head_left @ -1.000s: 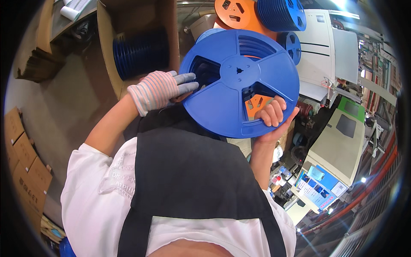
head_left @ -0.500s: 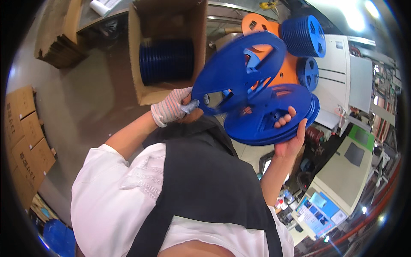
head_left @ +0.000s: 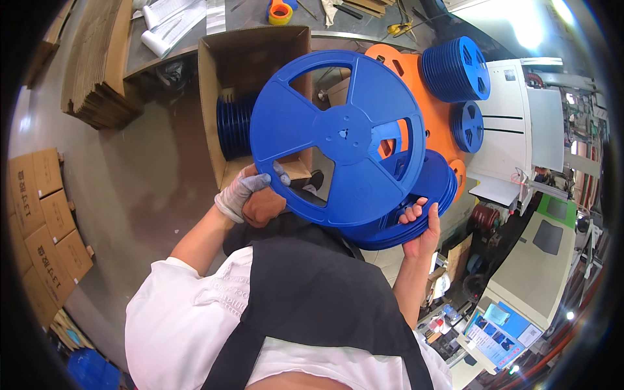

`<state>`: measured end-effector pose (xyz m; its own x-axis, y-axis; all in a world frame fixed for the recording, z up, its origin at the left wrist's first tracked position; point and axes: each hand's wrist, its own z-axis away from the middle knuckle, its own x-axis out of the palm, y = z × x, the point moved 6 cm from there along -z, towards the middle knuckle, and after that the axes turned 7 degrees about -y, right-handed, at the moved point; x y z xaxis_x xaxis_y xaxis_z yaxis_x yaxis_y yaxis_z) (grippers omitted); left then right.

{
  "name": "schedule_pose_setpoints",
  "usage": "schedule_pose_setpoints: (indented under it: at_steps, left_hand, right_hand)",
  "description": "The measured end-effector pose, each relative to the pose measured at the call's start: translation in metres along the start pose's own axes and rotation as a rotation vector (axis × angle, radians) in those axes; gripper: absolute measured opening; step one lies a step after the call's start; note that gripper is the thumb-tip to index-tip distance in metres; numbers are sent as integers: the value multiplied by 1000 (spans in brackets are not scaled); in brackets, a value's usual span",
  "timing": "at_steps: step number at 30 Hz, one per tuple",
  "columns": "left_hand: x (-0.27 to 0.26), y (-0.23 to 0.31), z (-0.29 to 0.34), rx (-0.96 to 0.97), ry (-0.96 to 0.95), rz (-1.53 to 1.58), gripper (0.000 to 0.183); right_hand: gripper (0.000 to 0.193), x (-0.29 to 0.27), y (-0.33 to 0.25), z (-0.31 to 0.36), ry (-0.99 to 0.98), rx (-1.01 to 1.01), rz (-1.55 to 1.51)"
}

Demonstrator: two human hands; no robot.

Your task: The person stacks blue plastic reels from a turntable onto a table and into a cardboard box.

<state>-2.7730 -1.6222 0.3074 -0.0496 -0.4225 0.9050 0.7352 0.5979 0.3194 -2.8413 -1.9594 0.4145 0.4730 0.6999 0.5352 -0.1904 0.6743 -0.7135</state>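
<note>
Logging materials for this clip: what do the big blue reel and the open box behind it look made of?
Blue reel: likely moulded plastic, smooth with a slight sheen, uniform colour, clean cut-out windows. Box: brown corrugated cardboard, matte, with folded flaps.

— What is the gloved left hand gripping?
— It's pinching a large blue plastic reel by its rim.
— And the bare right hand?
— It's supporting a stack of blue plastic reels from beneath.

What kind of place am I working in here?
Probably a factory or packing floor: blue plastic reels in both hands, an open cardboard box with more reels in it, flattened cartons stacked nearby, and white machines alongside.
</note>
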Motion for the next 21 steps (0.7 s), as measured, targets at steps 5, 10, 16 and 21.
schedule_pose_setpoints:
  at_steps: [5, 10, 16, 21]
  left_hand:
    - [-4, -2, -2, 57, 5, -85, 35]
    - [-7, -8, 5, 69, 189, -80, 34]
    - [-21, -15, 15, 97, 352, -129, 29]
    - [-40, -33, 25, 149, 472, -116, 27]
  right_hand:
    - [24, -41, 13, -14, 140, -13, 252]
    - [18, -124, 44, -24, 382, -54, 515]
    - [25, -229, 72, -41, 460, -12, 901]
    - [39, -283, 77, -57, 540, 0, 1465]
